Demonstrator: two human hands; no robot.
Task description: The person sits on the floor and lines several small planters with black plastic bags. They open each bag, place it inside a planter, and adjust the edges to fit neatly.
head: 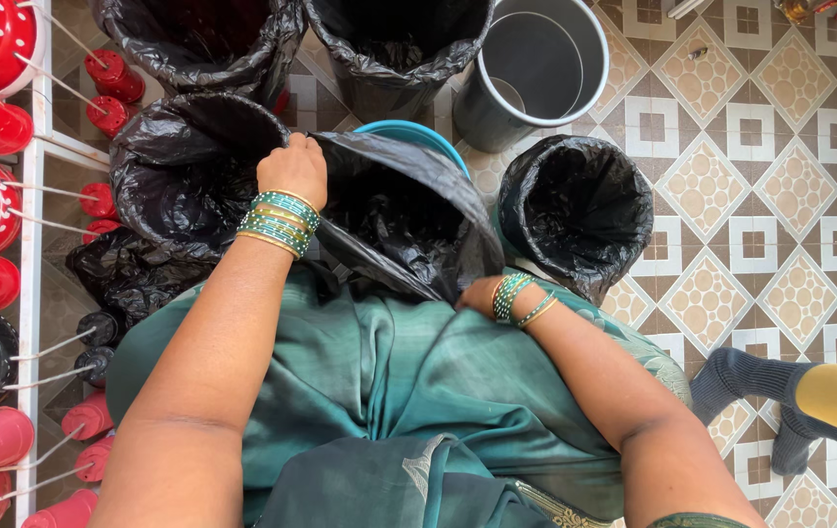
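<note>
A black plastic liner bag (394,210) is draped over a blue bin (418,135) just in front of me. My left hand (293,168) grips the bag's far left edge, fingers curled over it. My right hand (477,293) is tucked against the bag's near right edge, fingers hidden under the plastic. Both wrists carry green and gold bangles. My green garment (389,391) fills the lower middle of the view.
Other black-lined bins stand around: one at left (184,166), two at the back (203,39) (399,44), one at right (577,207). An unlined grey metal bin (536,68) is behind. Red pots on a white rack (27,254) line the left. Another person's socked feet (760,391) are at right on the tiled floor.
</note>
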